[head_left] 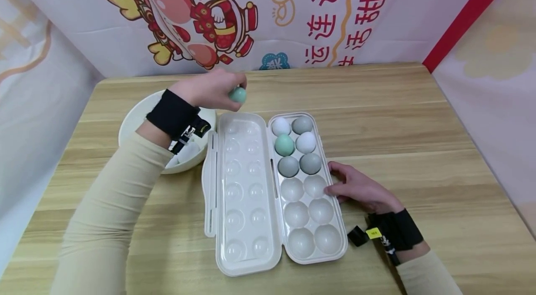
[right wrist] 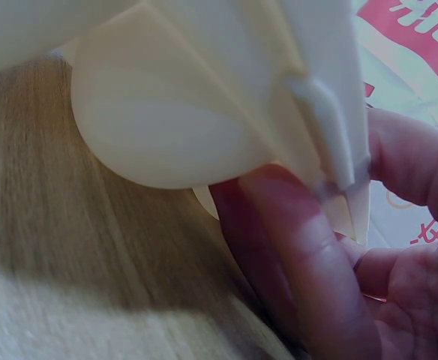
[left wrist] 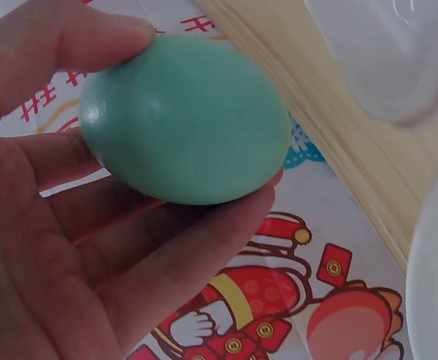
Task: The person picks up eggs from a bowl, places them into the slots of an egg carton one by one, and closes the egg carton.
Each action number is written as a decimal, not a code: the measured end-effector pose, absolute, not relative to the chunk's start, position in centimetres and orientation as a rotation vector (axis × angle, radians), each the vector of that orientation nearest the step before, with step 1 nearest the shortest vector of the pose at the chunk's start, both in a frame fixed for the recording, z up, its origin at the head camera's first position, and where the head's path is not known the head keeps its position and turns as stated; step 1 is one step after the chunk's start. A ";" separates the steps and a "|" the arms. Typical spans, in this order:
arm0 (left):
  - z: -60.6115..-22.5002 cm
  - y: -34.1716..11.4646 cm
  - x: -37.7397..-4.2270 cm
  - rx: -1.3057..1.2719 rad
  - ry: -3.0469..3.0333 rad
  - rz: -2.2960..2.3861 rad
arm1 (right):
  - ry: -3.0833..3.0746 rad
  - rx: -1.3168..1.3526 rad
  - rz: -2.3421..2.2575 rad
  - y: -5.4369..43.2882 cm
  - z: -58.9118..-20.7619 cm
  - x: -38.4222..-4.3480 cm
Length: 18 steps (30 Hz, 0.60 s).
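Observation:
My left hand (head_left: 211, 89) holds a pale green egg (left wrist: 185, 120) between thumb and fingers, raised near the bowl's back right side. A white plastic egg box (head_left: 296, 214) lies opened flat on the table, its dimpled lid (head_left: 244, 192) to the left. Several eggs sit in the three back rows of cups: white, grey, and one green egg (head_left: 284, 145). Bare cups show in the front rows. My right hand (head_left: 362, 188) pinches the box's right rim, thumb on top; in the right wrist view, fingers (right wrist: 301, 247) reach beneath the rim beside a rounded cup underside.
Left of the lid stands a white bowl (head_left: 127, 120) with white eggs (head_left: 188, 151) inside, partly covered by my left forearm. The wooden table (head_left: 389, 113) meets a printed cloth backdrop (head_left: 268, 16) behind. A latch flap (head_left: 209, 192) sticks out along the lid's left side.

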<state>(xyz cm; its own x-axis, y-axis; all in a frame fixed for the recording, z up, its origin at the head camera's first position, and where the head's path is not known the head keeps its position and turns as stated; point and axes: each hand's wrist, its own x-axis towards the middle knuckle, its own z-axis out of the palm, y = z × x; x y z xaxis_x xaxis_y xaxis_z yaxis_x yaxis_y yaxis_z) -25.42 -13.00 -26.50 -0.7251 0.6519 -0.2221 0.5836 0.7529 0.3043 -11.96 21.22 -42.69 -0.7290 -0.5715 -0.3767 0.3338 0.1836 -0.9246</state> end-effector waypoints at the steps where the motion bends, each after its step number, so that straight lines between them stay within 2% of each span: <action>1: -26.6 -12.8 -25.4 0.966 2.640 0.305 | 1.757 -0.225 -1.633 21.2 -42.7 -12.0; 18: -27.6 -8.7 -23.7 1.116 2.612 0.287 | 1.794 -0.245 -1.615 21.3 -42.8 -12.0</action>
<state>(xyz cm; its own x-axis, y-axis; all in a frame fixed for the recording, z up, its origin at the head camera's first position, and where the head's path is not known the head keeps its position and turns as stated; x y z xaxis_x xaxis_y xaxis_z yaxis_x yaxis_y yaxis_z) -23.70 -8.69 -27.65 -0.6599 0.7292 -0.1812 0.6724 0.6807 0.2907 -12.00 21.25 -42.78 -0.7366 -0.5679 -0.3672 0.3058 0.2047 -0.9298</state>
